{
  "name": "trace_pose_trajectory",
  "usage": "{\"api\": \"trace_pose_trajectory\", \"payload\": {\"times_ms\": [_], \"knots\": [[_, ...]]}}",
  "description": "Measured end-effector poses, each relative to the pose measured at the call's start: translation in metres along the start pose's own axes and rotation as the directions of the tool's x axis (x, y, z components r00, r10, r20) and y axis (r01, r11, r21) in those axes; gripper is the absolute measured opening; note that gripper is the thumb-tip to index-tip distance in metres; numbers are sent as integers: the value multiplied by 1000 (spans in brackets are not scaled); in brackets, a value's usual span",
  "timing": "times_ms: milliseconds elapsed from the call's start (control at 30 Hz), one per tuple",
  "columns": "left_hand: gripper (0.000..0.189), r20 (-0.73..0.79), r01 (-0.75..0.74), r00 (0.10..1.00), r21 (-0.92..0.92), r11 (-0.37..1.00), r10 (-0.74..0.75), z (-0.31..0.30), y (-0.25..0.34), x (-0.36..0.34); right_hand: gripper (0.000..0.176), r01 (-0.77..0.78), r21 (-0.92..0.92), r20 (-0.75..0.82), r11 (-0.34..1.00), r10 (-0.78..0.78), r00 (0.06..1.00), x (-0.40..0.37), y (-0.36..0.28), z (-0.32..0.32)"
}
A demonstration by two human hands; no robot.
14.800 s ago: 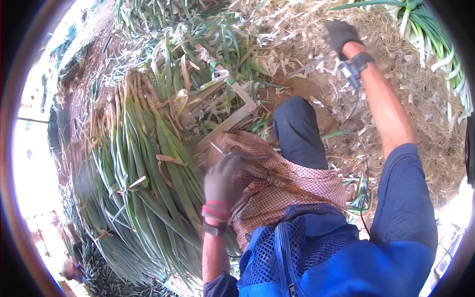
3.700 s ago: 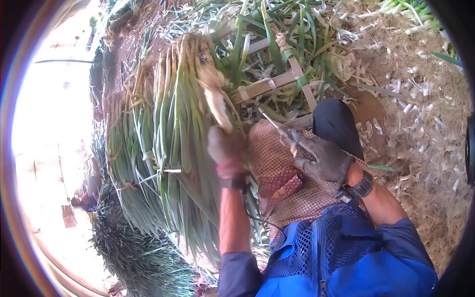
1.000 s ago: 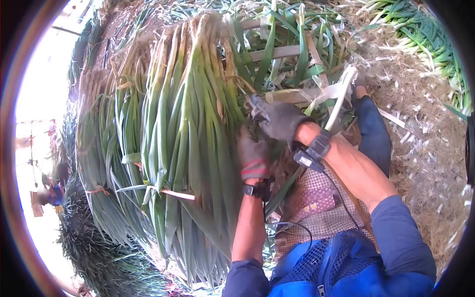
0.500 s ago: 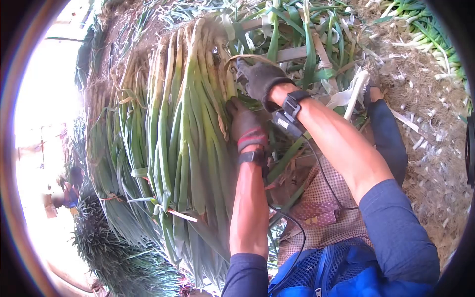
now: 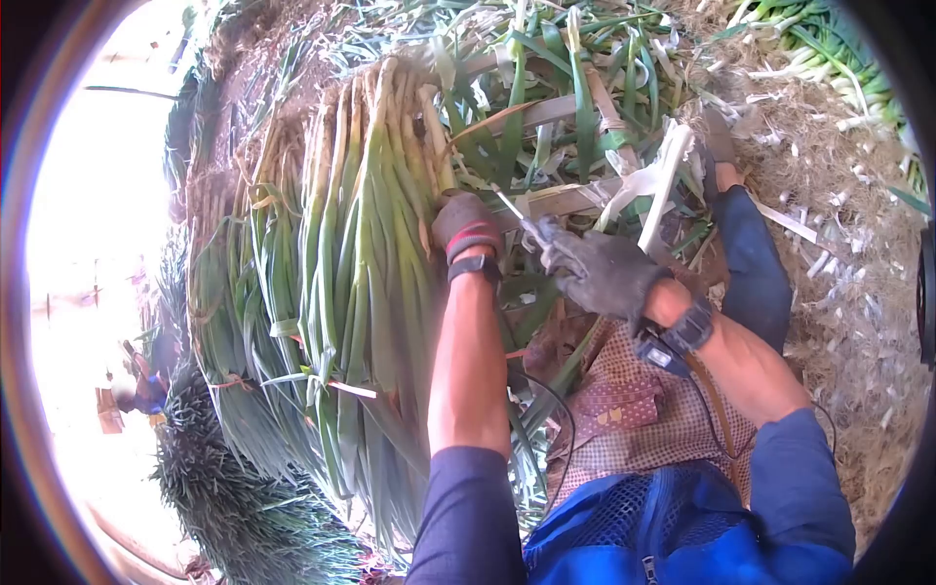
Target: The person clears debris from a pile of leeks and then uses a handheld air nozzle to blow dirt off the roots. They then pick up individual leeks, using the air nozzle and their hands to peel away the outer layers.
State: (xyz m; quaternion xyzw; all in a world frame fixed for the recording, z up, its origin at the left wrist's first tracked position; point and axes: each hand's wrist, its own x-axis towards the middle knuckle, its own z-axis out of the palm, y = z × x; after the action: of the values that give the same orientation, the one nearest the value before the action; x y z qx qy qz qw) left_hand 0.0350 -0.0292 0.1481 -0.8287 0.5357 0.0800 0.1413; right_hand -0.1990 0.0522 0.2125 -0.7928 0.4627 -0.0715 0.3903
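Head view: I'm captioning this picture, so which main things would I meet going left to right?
Bunches of long green-leaved stalks → dark-grey-gloved left hand → dark-grey-gloved right hand → dark blue trouser leg → heap of green-and-white stalks.

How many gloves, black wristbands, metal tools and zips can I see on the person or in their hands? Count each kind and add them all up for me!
Gloves: 2
Black wristbands: 2
Metal tools: 1
Zips: 1
Total: 6
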Motion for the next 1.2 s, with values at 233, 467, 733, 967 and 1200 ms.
{"api": "trace_pose_trajectory", "payload": {"times_ms": [233, 467, 733, 967, 1200], "knots": [[26, 91, -27, 995, -75, 997, 34, -24, 9, 3, 70, -64, 144, -3, 988, 65, 998, -70, -7, -25], [57, -31, -41, 999, -72, 997, 38, 11, -14, -45, 71, -66, 111, 10, 992, 65, 998, -73, 0, -15], [69, -255, -35, 966, -242, 970, -29, 44, -18, -169, 75, -36, 168, 24, 985, 33, 999, -79, 14, 4], [56, -70, -2, 998, -145, 989, -8, 15, -26, -162, 76, -26, 178, 127, 984, 3, 992, -85, 6, -4], [34, -33, -199, 980, -302, 932, 198, 26, -5, -212, 74, 108, 170, 97, 979, -126, 987, -87, -6, 1]]}}
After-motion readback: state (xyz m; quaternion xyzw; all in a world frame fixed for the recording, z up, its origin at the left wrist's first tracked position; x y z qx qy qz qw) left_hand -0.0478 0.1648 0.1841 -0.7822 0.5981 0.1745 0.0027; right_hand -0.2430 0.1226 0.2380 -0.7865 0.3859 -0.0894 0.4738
